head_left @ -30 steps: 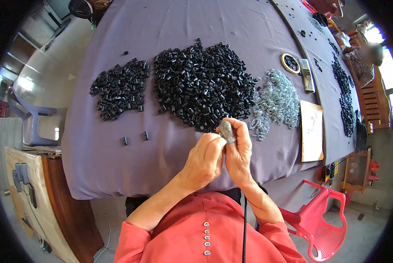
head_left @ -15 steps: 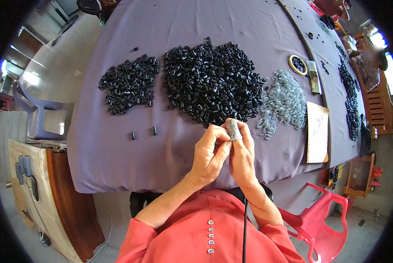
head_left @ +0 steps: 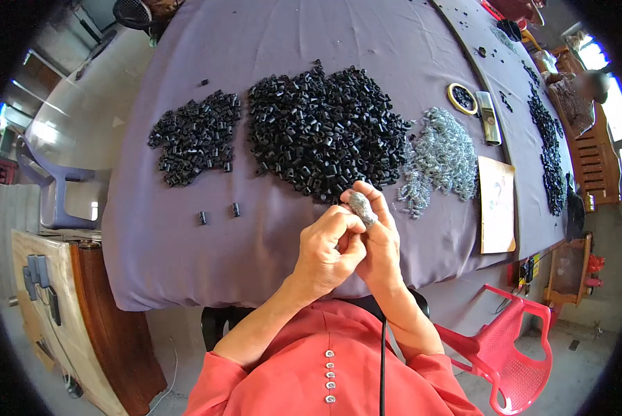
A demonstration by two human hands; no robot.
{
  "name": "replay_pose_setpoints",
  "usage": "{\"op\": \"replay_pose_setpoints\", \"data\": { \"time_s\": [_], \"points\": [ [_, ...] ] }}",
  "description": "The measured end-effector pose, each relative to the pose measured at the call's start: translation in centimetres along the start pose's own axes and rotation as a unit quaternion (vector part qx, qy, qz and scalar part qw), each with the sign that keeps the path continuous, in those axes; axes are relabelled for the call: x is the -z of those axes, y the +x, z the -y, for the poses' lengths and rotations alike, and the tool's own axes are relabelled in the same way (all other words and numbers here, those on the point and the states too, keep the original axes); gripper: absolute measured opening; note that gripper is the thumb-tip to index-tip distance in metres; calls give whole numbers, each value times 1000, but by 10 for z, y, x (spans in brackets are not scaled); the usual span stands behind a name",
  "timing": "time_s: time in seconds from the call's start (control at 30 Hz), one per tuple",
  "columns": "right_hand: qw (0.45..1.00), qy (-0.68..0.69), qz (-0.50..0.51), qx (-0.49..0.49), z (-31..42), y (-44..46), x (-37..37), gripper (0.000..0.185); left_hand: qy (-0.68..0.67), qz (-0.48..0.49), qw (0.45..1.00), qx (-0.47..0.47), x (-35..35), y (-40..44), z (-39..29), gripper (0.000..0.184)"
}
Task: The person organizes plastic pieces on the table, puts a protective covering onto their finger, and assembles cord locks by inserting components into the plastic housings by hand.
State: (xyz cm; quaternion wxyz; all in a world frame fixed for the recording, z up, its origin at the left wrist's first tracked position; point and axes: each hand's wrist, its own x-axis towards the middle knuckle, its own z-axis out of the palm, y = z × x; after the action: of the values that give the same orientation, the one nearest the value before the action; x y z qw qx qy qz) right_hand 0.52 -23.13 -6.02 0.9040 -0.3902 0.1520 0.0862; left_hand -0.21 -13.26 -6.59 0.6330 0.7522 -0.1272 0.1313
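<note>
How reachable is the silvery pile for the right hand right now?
Likely yes: only cloth shows between the silvery pile and right hand, though that hand looks busy against the left hand.

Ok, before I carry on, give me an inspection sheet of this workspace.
Surface: mauve-grey cloth, lightly creased.
Job's things: large black-parts pile, smaller black pile, clear-looking parts pile; two black pieces lie apart.
Clutter: yellowish ring around black bits, narrow case, printed sheet.
Grip: left hand and right hand meet at a grey piece; whether it is worn or held is unclear.
Cables: black cord before the red top; white cable on the floor.
Surroundings: red chair, bluish chair, another person.
</note>
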Motion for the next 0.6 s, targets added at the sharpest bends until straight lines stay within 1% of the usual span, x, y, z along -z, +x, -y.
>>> {"op": "replay_pose_setpoints", "data": {
  "time_s": [0.07,0.13,0.17,0.2,0.3,0.33,0.37,0.43,0.47,0.53,0.57,0.6],
  "points": [
    [999,27,13,-13,1,3,1,27,-5,-3,1000,-12,1,1,-7,19],
    [985,-129,56,98,0,4,6,26,-3,-2,1000,-23,4,-1,-14,19],
    [964,-206,77,152,0,3,7,25,-2,-1,1000,-27,7,-2,-18,19],
    [921,-311,87,217,5,-2,6,22,-7,12,1000,-7,10,-3,-23,17],
    [882,-401,62,241,9,2,6,19,-3,-15,999,-31,9,-2,-23,17],
    [860,-436,50,260,14,4,-1,21,-23,-1,1000,-6,10,-2,-19,17],
    [854,-431,43,290,10,11,7,27,-49,10,998,27,10,-3,-13,18],
    [846,-458,24,270,15,8,2,34,-81,7,997,8,10,1,-6,16],
    [862,-449,23,234,18,4,0,36,-118,17,992,43,12,1,-6,16],
    [851,-483,23,205,19,2,2,36,-193,36,974,113,19,1,-7,15],
    [845,-498,24,192,20,2,2,36,-189,62,971,132,21,2,-5,16],
    [835,-510,19,208,18,3,6,36,-184,88,967,151,23,4,-3,16]
  ]
}}
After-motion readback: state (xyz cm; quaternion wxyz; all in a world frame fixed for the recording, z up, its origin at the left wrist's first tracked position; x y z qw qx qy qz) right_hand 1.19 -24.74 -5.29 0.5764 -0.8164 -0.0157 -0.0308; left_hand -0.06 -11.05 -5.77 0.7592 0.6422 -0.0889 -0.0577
